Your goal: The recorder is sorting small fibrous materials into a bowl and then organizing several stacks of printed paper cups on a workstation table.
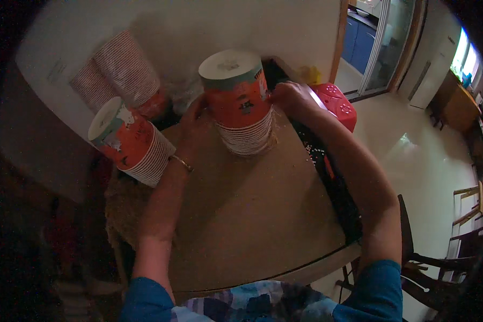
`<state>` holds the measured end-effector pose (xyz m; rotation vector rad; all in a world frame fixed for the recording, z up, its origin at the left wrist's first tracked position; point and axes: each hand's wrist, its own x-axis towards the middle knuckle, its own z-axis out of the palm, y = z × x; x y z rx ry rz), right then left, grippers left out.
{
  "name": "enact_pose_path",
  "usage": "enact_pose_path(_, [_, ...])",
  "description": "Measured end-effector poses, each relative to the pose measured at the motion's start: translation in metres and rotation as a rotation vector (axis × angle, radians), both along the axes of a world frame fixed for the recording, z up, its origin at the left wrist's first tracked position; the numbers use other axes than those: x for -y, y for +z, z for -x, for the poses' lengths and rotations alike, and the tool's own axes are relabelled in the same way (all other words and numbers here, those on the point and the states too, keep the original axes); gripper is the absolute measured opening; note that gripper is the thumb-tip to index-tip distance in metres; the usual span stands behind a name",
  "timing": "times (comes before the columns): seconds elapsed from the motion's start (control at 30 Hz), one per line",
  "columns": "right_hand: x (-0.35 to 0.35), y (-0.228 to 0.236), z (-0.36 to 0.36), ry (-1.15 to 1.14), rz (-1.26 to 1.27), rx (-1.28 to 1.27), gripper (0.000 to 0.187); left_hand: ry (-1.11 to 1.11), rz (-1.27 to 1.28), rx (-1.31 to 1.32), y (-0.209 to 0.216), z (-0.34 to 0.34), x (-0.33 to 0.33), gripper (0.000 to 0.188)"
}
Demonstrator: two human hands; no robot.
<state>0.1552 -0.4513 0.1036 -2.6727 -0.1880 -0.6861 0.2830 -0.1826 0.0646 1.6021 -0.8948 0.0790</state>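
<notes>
Curled fingers [286, 90] against red tub stack [236, 104]

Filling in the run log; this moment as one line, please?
center cup stack: upside down on table; left hand: at its left side; right hand: at its right side; second cup stack: farther left

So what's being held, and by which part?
The left hand and right hand seem to hold the middle cup stack by its upper sides.

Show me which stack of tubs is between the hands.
The middle stack, orange-red with a green band, stands between the left hand and right hand; the nearer left stack and back-left stacks are outside, past the left hand.
</notes>
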Motion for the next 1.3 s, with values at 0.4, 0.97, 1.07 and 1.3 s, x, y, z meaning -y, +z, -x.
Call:
enact_pose_path(0.4, [0.015,-0.028,-0.016,-0.022,0.139,0.049,0.016,-0.032,-0.037,0.058,-0.001,0.003,0.004,0.042])
enact_pose_path(0.97, [-0.013,-0.077,0.0,-0.201,-1.067,-0.092,0.017,-0.07,0.02,-0.324,0.004,0.002,0.002,0.049])
enact_pose_path(1.07, [-0.023,-0.076,0.003,-0.187,-1.101,-0.028,0.015,0.021,-0.028,-0.072,-0.008,-0.006,0.004,0.049])
enact_pose_path(1.3, [-0.023,-0.09,-0.005,-0.211,-0.967,0.186,0.015,0.098,-0.071,0.004,-0.011,-0.001,0.007,0.043])
